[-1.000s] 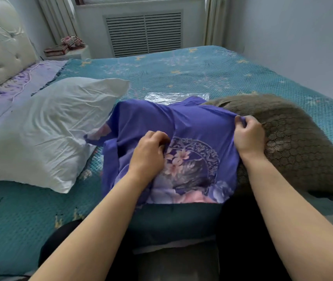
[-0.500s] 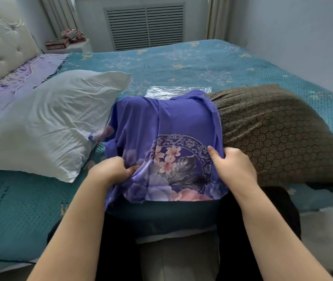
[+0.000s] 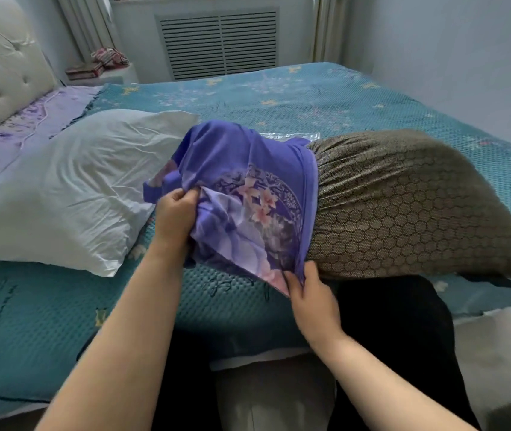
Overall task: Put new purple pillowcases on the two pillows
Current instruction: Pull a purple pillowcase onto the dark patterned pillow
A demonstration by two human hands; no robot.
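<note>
Hands are working the purple pillowcase (image 3: 241, 194) over the left end of the brown pillow (image 3: 409, 206), and this is where the moment differs from the earlier frames: 1 second ago both hands were spread across the top of the cloth, the right one up at the pillow's near shoulder, whereas now they are lower and closer to the bed edge. The left hand (image 3: 174, 213), just left of the brown pillow's covered end, is curling its fingers round a bunched fold of the fabric and lifting it, so a pale inner layer is showing. The right hand (image 3: 311, 293), at the brown pillow's near lower corner, is pinching the hem between thumb and fingers. Since half a second ago the case's opening edge is lying slightly further along the pillow, gathering its honeycomb cover into puckers, which suggests the cloth is being drawn on rather than merely arranged. Even so, only about the left third of this pillow is covered, so most of the pulling is yet to come. The white pillow (image 3: 70, 188), left of the brown pillow and touching the purple cloth, is lying bare on the teal bedspread (image 3: 310, 98), so pillow 2 is untouched. A clear plastic wrapper (image 3: 291, 136) is peeking out behind the brown pillow's covered end, as it was earlier.
</note>
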